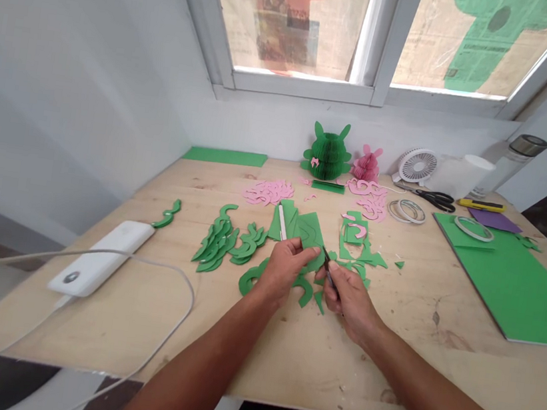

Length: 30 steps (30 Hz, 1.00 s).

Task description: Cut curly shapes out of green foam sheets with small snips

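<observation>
My left hand is closed on a piece of green paper, pinching it near its lower edge over the wooden table. My right hand is closed around small scissors, whose dark blades point up to the edge of that green paper. Green curved cut-outs lie in piles to the left of my hands. More green scraps lie to the right. A green curved piece rests under my left wrist.
Pink cut-outs lie further back. A green paper figure and a pink one stand by the wall. A white power bank with cable lies left. Green sheet, tape rolls, black scissors, fan at right.
</observation>
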Each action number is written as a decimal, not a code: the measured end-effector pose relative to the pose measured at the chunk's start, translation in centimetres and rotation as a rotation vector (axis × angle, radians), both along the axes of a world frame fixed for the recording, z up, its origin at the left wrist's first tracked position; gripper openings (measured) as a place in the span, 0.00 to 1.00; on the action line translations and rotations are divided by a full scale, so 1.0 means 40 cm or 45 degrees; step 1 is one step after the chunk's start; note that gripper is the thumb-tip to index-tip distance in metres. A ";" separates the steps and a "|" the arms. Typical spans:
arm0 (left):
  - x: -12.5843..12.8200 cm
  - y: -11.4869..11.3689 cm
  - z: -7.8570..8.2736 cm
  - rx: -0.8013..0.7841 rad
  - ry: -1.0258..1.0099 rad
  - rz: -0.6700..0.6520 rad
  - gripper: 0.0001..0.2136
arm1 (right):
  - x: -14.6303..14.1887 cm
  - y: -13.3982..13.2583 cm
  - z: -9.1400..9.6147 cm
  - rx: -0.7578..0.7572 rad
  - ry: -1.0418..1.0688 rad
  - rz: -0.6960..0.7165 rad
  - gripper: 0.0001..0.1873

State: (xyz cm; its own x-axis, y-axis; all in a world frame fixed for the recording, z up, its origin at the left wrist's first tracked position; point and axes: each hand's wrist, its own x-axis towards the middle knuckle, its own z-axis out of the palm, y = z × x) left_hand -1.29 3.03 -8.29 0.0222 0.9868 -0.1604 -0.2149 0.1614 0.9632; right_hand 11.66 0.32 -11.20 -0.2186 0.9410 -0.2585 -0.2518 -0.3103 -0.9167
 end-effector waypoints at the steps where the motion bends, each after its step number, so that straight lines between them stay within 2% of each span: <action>1: -0.001 0.000 0.002 0.000 0.004 0.000 0.08 | 0.000 0.000 0.000 0.000 0.002 0.006 0.23; 17: -0.005 0.001 0.004 0.019 0.014 0.002 0.10 | -0.001 -0.003 0.007 -0.015 0.051 0.025 0.23; 30: -0.021 0.009 0.008 -0.003 0.009 -0.072 0.08 | 0.000 -0.004 0.006 -0.006 0.000 0.027 0.24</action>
